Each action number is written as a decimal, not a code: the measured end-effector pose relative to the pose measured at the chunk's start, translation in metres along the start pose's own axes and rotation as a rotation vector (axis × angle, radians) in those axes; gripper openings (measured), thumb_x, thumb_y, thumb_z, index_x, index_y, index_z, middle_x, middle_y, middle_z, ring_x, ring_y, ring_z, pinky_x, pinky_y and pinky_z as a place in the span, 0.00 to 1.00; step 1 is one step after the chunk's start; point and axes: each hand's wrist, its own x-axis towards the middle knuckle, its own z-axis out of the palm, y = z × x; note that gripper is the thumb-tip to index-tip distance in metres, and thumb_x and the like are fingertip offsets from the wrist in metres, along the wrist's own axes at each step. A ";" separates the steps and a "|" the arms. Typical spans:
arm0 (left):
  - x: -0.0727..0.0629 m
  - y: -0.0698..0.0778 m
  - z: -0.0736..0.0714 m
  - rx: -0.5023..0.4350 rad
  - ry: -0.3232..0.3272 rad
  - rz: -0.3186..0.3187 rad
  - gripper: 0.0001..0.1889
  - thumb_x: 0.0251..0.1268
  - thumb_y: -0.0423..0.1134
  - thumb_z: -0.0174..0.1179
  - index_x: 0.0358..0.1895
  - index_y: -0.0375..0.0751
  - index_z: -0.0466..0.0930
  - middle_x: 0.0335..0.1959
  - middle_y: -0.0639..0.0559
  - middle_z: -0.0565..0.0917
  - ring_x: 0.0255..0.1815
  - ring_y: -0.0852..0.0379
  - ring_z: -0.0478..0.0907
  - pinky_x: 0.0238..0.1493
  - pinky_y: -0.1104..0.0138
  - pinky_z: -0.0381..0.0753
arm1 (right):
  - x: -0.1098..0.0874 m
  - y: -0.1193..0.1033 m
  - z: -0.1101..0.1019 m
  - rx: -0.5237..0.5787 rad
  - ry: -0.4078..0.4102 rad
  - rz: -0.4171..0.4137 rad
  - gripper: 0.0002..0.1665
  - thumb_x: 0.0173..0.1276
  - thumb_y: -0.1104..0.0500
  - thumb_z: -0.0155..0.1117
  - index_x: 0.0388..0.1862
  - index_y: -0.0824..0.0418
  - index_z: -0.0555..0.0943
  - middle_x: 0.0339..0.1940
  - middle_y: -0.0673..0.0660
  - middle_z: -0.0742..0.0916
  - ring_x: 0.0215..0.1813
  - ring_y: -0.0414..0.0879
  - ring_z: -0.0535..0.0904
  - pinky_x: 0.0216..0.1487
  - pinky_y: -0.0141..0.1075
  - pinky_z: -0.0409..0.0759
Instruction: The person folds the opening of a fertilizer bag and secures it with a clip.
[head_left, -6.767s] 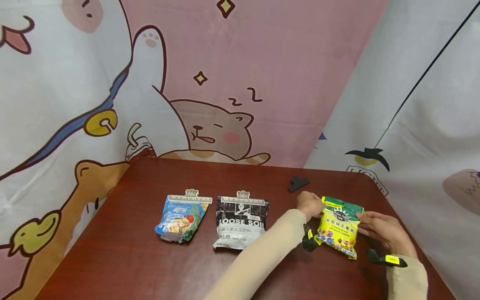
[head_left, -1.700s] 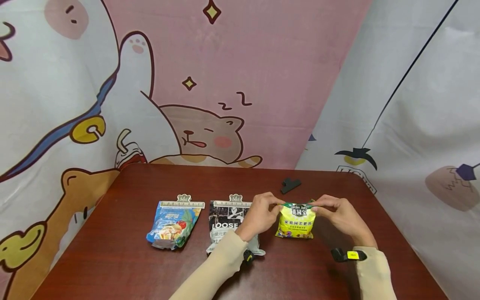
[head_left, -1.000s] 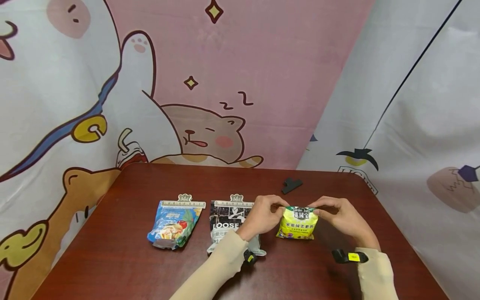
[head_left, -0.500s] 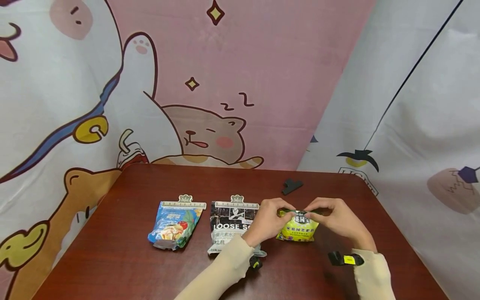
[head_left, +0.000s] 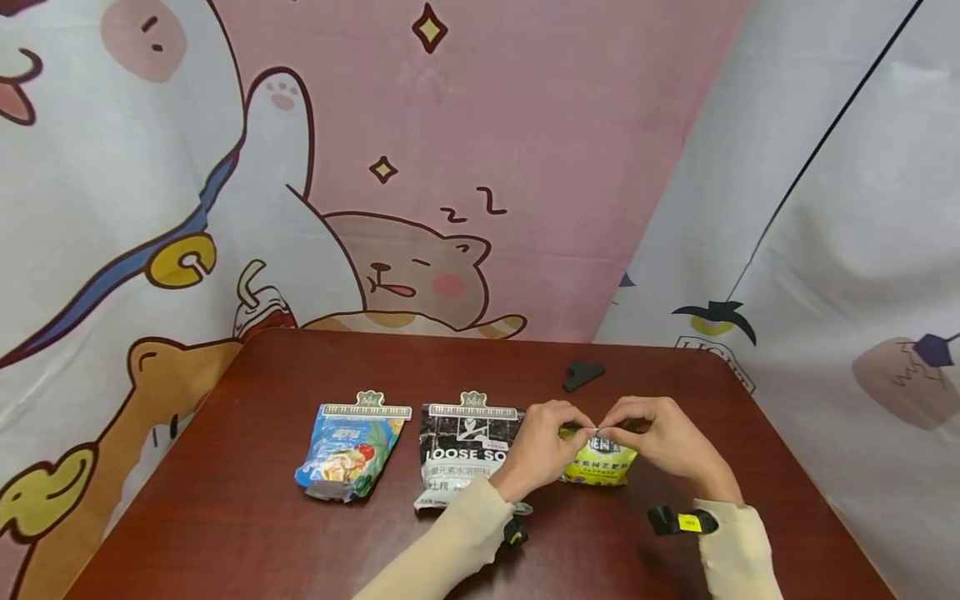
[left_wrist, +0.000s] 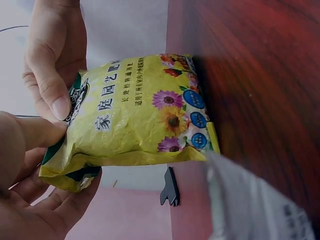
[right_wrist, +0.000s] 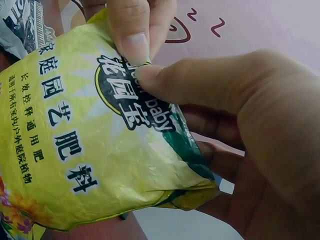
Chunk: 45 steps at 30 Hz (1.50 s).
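Note:
A yellow and green fertilizer bag stands on the table with its top edge folded over. My left hand pinches that edge from the left, and my right hand pinches it from the right, thumbs nearly touching at the middle. In the left wrist view the bag shows flowers near its base. The right wrist view has the right thumb pressing the bag's printed top beside the left thumb. Left of my hands lies a black and silver loose-soil bag with a metal clip, partly hidden by the left arm.
A blue food bag, its top also in a metal clip, lies farther left on the brown table. Behind the fertilizer bag rests a black clip. A printed cloth hangs behind the table.
The fertilizer bag, first lying flat farther right, has moved left and been stood up. Lately both hands have slid inward along its top edge until they meet, and the top has folded down.

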 end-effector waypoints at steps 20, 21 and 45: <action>0.002 -0.005 -0.005 -0.082 -0.043 -0.055 0.03 0.68 0.38 0.69 0.40 0.47 0.91 0.37 0.58 0.88 0.37 0.66 0.84 0.38 0.82 0.77 | -0.005 0.002 -0.009 0.008 -0.039 0.087 0.04 0.68 0.54 0.74 0.37 0.43 0.89 0.37 0.43 0.89 0.39 0.38 0.83 0.39 0.33 0.85; 0.002 -0.005 -0.006 -0.094 -0.049 -0.067 0.03 0.68 0.38 0.69 0.39 0.47 0.92 0.37 0.59 0.88 0.37 0.66 0.84 0.38 0.82 0.77 | -0.005 0.002 -0.009 0.008 -0.040 0.088 0.04 0.68 0.54 0.74 0.37 0.42 0.89 0.37 0.43 0.89 0.39 0.38 0.83 0.39 0.33 0.85; 0.005 -0.009 -0.013 -0.115 -0.077 -0.070 0.03 0.63 0.36 0.72 0.35 0.51 0.93 0.33 0.60 0.88 0.30 0.73 0.77 0.31 0.82 0.76 | -0.012 0.011 -0.016 -0.027 -0.027 0.108 0.05 0.66 0.54 0.75 0.36 0.40 0.90 0.37 0.40 0.89 0.41 0.38 0.83 0.42 0.34 0.83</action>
